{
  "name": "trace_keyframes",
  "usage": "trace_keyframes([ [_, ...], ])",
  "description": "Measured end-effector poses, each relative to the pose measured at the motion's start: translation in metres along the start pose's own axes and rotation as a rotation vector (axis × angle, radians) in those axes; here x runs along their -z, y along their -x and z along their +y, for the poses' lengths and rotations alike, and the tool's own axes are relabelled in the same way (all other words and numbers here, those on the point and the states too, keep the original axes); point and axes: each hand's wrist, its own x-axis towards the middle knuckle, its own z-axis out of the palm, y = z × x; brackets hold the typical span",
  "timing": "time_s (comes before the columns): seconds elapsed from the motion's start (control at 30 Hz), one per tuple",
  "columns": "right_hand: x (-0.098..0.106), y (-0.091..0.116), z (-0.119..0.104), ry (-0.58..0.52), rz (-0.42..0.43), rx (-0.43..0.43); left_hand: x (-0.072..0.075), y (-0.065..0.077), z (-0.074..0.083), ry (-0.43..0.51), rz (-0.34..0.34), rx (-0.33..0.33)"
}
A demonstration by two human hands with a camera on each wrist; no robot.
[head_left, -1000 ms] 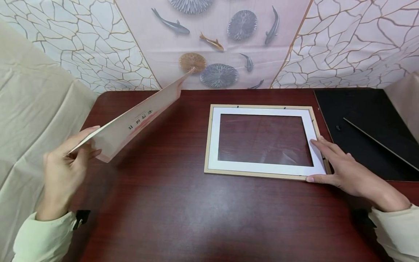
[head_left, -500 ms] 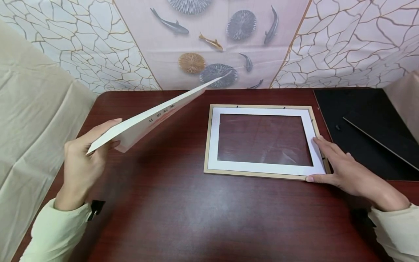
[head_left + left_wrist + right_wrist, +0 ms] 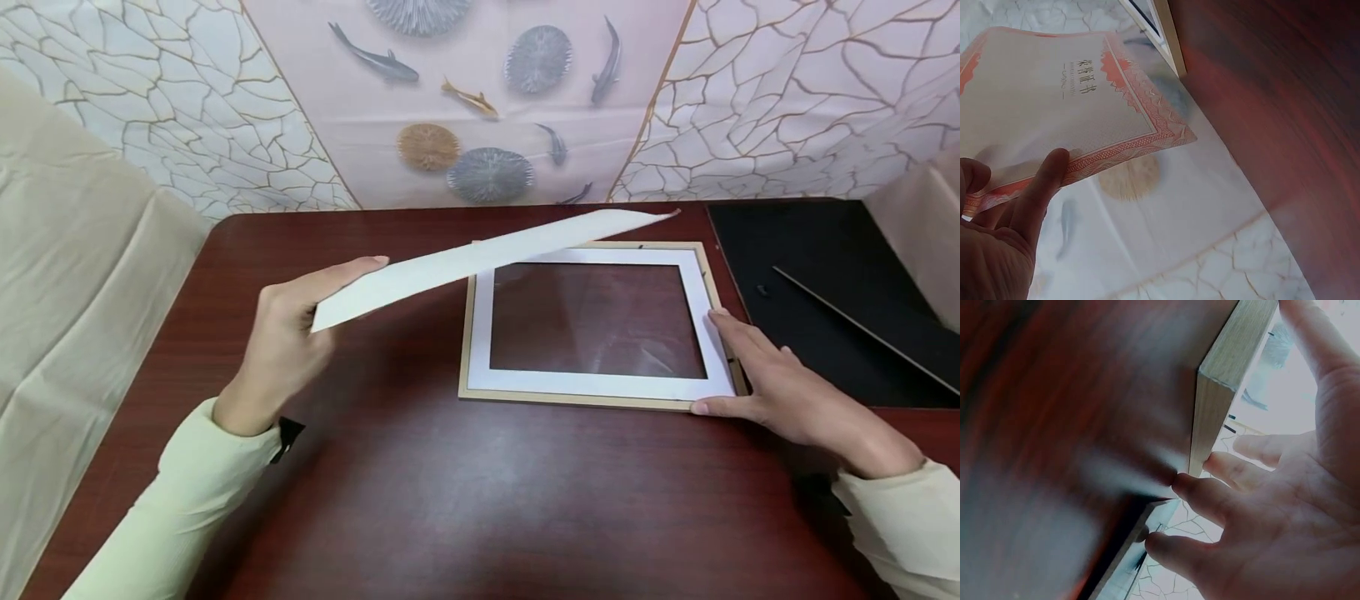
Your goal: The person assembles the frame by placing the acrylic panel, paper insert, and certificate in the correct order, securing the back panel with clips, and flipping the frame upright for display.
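In the head view my left hand (image 3: 288, 337) pinches the left end of a paper certificate (image 3: 465, 271), held tilted above the table. Its blank white side faces the head camera. The left wrist view shows the certificate's other face (image 3: 1041, 106), with a red patterned border and printed characters. The certificate's far end overlaps the picture frame (image 3: 570, 402), a light wooden one lying flat with a white mat (image 3: 592, 382) around a clear pane. At the frame's near right corner rests my right hand (image 3: 798, 396), thumb at the front edge and fingers extended along the right side.
A black backing board (image 3: 817, 233) lies to the right of the frame, with a thin stand leg (image 3: 862, 329) raised from it. The dark red table (image 3: 480, 500) reaches back to a patterned cloth (image 3: 570, 125). A pale cloth (image 3: 75, 292) hangs at the left.
My left hand has carried the certificate right, and its far end now extends over the frame. The certificate has turned to show its blank side. My right hand has stayed on the frame.
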Motion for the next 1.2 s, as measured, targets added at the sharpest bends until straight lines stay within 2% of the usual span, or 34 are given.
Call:
trace_keyframes([
  [0.3,-0.001,-0.001,0.001,0.002,-0.001,-0.017,-0.043,-0.023,0.002,0.087,-0.110,-0.128],
  [0.57,0.000,-0.001,-0.002,0.011,0.014,-0.013,-0.070,-0.031,0.004,0.088,-0.220,-0.218],
  [0.8,-0.001,-0.001,-0.002,-0.014,0.045,0.037,-0.082,-0.032,0.001,0.105,-0.293,-0.276],
  [1.2,0.000,0.001,0.000,-0.055,0.033,0.013,-0.094,-0.033,-0.005,0.092,-0.355,-0.316],
])
